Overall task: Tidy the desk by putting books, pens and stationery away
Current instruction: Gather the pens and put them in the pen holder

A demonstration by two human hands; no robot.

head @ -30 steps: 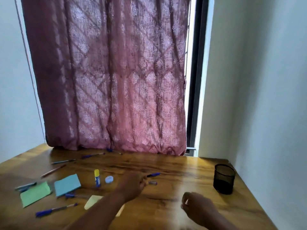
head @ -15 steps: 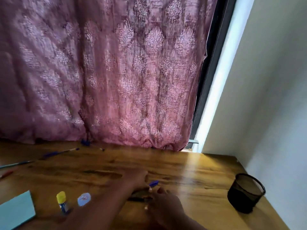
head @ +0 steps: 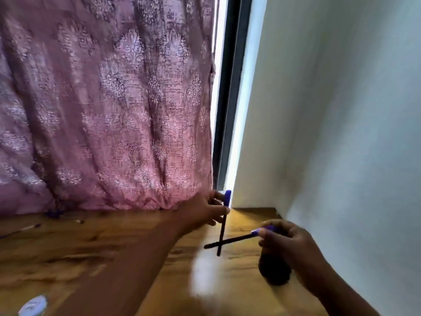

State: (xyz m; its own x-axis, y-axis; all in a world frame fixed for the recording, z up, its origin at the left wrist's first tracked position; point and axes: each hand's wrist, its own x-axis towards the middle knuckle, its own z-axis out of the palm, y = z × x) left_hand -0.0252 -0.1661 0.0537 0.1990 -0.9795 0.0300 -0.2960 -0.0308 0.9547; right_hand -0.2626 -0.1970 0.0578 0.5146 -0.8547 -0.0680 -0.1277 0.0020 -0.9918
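Observation:
My left hand point(head: 205, 213) is raised over the wooden desk point(head: 79, 252) near the curtain's right edge and grips a dark pen with a blue cap point(head: 224, 224), held almost upright. My right hand point(head: 289, 245) grips a second dark pen with a blue end point(head: 230, 241), held almost level and pointing left. The two pens cross in the view. Below my right hand stands the black mesh pen cup point(head: 274, 271), partly hidden by that hand.
A pink patterned curtain point(head: 109, 106) hangs to the desk's back edge. Loose pens point(head: 29, 228) lie at the back left by the curtain. A small round pale object point(head: 33, 305) lies at the bottom left. A white wall point(head: 353, 133) bounds the right side.
Both hands have lifted off the desk, each with a pen, and moved right toward the pen cup. The view has swung to the right, leaving the notepads and glue stick out of frame.

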